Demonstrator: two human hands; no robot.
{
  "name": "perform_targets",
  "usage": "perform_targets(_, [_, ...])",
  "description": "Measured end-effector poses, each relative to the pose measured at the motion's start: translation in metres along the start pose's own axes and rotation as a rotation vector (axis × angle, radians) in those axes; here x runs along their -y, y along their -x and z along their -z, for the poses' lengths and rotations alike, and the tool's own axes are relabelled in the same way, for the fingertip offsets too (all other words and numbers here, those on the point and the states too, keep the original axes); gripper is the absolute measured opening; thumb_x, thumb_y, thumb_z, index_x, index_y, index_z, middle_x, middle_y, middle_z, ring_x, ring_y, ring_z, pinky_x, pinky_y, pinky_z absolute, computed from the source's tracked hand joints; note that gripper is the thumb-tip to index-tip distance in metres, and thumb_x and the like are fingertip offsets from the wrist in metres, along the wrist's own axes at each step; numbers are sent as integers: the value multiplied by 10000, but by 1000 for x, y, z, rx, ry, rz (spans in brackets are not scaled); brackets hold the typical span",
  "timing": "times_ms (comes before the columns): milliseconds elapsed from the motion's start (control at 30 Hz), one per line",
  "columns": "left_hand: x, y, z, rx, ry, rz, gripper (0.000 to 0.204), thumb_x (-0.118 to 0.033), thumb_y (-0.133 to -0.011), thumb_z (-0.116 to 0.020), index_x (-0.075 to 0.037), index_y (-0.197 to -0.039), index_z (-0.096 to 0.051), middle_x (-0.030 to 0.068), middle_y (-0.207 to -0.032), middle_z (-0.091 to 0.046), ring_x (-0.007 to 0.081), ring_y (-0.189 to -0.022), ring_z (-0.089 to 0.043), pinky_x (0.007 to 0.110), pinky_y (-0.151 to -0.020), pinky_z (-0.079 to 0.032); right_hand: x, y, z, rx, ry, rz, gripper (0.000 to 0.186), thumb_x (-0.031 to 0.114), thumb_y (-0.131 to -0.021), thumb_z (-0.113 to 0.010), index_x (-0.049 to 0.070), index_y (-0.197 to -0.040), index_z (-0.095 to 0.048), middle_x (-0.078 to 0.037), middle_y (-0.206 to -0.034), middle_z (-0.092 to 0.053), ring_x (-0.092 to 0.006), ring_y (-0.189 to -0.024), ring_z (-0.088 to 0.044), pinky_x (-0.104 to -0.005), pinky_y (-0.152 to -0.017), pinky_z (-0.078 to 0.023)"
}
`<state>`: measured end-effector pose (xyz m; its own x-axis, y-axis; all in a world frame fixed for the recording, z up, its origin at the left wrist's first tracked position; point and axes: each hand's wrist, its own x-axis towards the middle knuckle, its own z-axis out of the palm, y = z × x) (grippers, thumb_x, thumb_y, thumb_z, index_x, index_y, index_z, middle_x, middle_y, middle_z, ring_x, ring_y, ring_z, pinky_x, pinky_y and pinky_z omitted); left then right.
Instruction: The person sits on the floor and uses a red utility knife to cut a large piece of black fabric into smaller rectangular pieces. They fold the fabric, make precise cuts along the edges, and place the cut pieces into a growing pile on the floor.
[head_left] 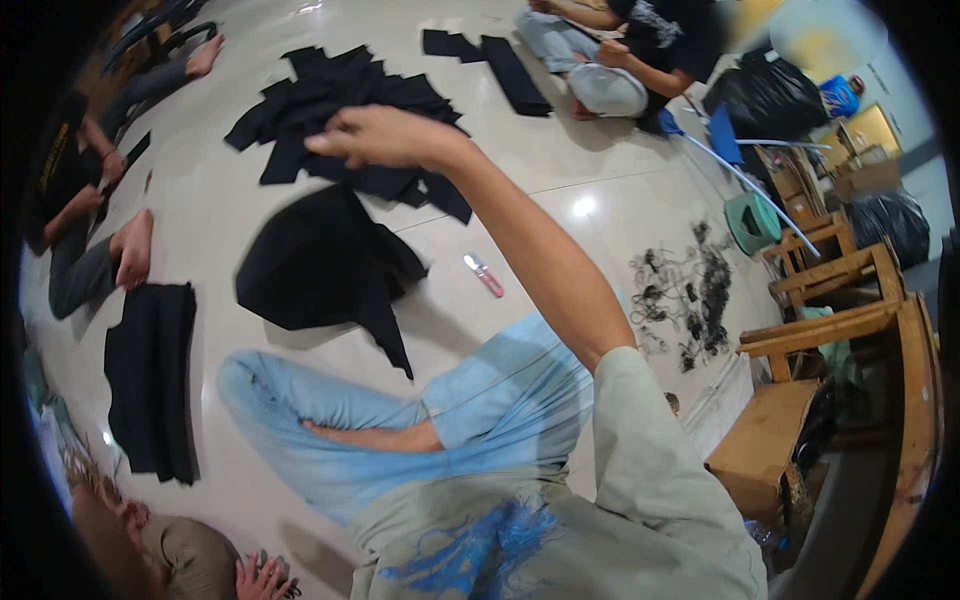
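Observation:
My right arm reaches across the floor. The fingers of my right hand point(385, 137) are curled, pinching at the top of a black fabric piece point(310, 262). This cloth hangs bulging in front of my crossed legs, one pointed end trailing down; its exact grip point blends into the dark cloth behind. Beyond it lies a loose pile of black fabric pieces point(330, 100). A small cutter with a reddish handle point(484, 275) lies on the floor beneath my forearm. My left hand does not show.
A folded black fabric stack point(150, 380) lies at left. People sit at left, far right and lower left. Black thread scraps point(690, 295) litter the floor at right, near a green dustpan point(752, 222), wooden frames point(830, 320) and a cardboard box point(765, 440).

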<state>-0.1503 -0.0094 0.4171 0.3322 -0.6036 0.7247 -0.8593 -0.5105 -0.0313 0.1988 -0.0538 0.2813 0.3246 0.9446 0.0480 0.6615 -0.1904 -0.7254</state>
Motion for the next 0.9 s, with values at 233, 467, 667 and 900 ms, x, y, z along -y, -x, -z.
perform_targets(233, [-5,96,-28,-577,-240,538,994,-465,-846,-745,74,-1524,-257,285,-1576,-268,444,-1481,-207,612,-1166,-172,-150,109,-138,-267,75,-416,462,335,-887,-699,-47,-1146,-674,-269,-1130,-693,-413,-1076,-662,-451,-927,-512])
perform_targets(467, [1,180,-276,-183,-375,1774,1109,-516,-808,-764,66,-1559,-193,297,-1632,-155,450,-1524,-142,652,-1176,-147,-173,121,-210,-547,106,-544,520,378,-850,-758,-26,-1147,-621,-201,-1132,-629,-370,-1026,-614,-444,-912,-489])
perform_targets(667, [31,222,-322,222,-600,1921,946,-298,-773,-738,64,-1517,-278,254,-1591,-241,467,-1448,-270,685,-1149,-204,-146,66,-196,-351,-211,-713,299,282,-835,-752,16,-931,-655,-171,-1019,-691,-337,-886,-671,-446,-804,-534])
perform_targets(900, [43,246,-296,274,-574,1835,405,-204,-756,-730,40,-1075,-685,241,-1257,-620,405,-1205,-554,613,-986,-444,-90,89,-82,-584,-1203,-271,130,57,-921,-655,42,-1033,-590,-83,-969,-697,-162,-837,-705,-311,-692,-610])
